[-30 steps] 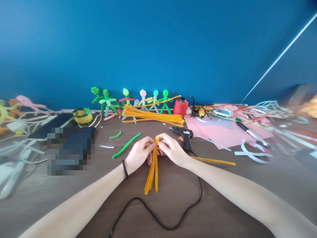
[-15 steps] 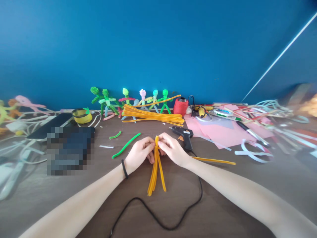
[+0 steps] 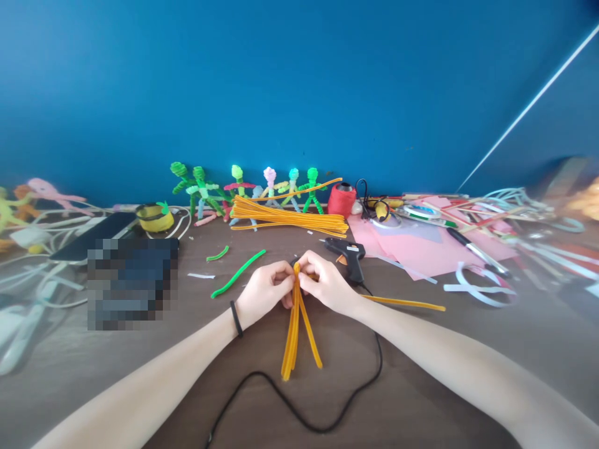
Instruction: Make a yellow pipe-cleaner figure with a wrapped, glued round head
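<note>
I see the left hand (image 3: 267,284) and right hand (image 3: 331,284) both pinching the yellow stems (image 3: 294,324) near the top, likely to bunch them tight, their loose ends (image 3: 286,369) spread over the table (image 3: 346,365), well in front of the pile (image 3: 290,217) by its back edge.

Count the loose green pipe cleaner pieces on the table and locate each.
2: the longer green piece lies left of the left hand; the shorter green piece, beyond the longer one's near end. Others may be hidden.
</note>
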